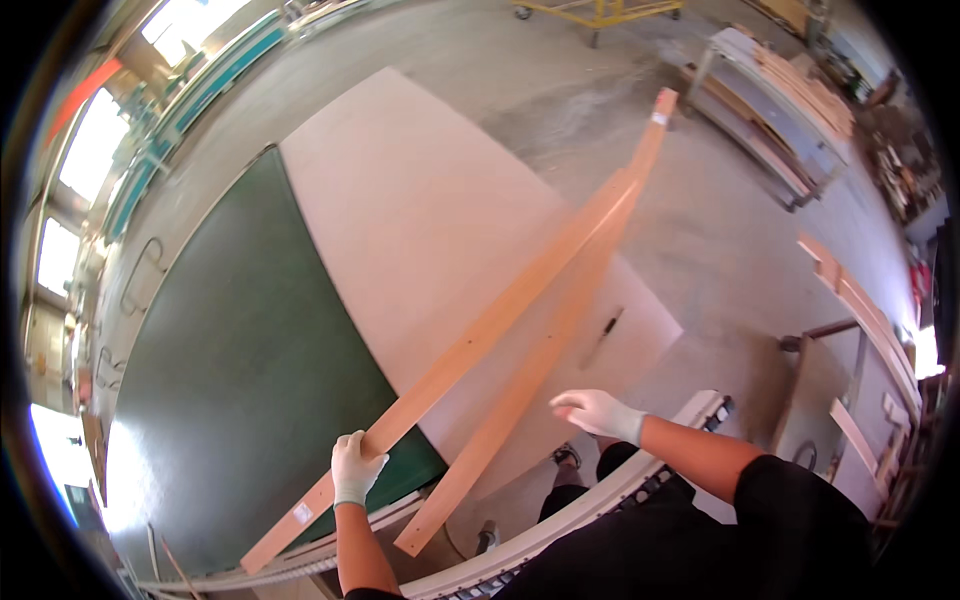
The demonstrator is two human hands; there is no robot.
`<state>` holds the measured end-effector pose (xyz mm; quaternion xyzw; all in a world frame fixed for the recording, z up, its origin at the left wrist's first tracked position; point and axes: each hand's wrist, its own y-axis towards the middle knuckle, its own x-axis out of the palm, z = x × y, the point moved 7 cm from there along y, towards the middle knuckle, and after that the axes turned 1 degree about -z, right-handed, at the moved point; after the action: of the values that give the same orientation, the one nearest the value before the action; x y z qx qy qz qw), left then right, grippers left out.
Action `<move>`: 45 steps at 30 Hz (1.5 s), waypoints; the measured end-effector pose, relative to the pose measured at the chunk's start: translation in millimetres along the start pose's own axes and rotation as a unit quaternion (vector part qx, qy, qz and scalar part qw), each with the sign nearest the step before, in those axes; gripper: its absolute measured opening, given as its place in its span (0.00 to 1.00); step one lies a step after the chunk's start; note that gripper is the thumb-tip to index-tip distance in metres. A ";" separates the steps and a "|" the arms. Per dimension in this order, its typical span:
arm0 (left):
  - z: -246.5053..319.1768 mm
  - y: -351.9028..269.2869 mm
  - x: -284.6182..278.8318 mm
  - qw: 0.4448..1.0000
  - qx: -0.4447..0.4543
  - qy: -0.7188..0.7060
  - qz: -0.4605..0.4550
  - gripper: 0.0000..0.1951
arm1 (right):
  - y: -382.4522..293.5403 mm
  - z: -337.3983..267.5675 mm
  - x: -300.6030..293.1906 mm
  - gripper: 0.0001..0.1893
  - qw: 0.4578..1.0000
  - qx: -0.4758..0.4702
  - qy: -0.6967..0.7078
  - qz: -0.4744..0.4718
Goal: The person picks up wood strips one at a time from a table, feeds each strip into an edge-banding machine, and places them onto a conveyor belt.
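Note:
My left hand [358, 469], in a white glove, grips a long flat wooden strip [469, 341] near its lower end. A small white label shows on the strip below the hand. The strip slants away up and right. A second wooden strip [491, 420] runs beside it, and the two converge or overlap towards the far end. My right hand [604, 414], also gloved, hovers right of the second strip with nothing visible in it and the fingers loosely bent. A dark pen-like tool [611, 324] lies beyond it on a large pale panel [420, 195].
At left is a dark green flat surface [240, 337]. A pale rail with rollers [555, 517] curves in front of my body. A bench with boards [780, 90] stands at the far right, a yellow wheeled cart [592, 13] behind. More strips [862, 300] rest on the near-right cart.

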<state>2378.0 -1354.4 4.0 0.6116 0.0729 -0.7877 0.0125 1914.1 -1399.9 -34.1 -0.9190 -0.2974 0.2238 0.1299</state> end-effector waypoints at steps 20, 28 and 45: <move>213.4 -34.1 23.3 0.996 0.063 0.001 -0.056 0.40 | 113.5 101.0 -57.7 0.15 0.762 0.106 0.543 0.337; 144.3 -96.8 5.9 0.990 0.004 0.011 -0.144 0.47 | 113.6 103.4 -119.3 0.18 0.803 0.135 0.470 0.340; 118.6 -149.5 0.2 0.992 0.115 0.051 -0.012 0.43 | 91.3 69.7 -24.7 0.32 0.690 0.182 0.605 0.353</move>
<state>2247.7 -1222.0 47.3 0.6475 -0.0103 -0.7586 -0.0710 1906.8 -1479.6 -120.1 -0.8511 0.2382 -0.3014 0.3578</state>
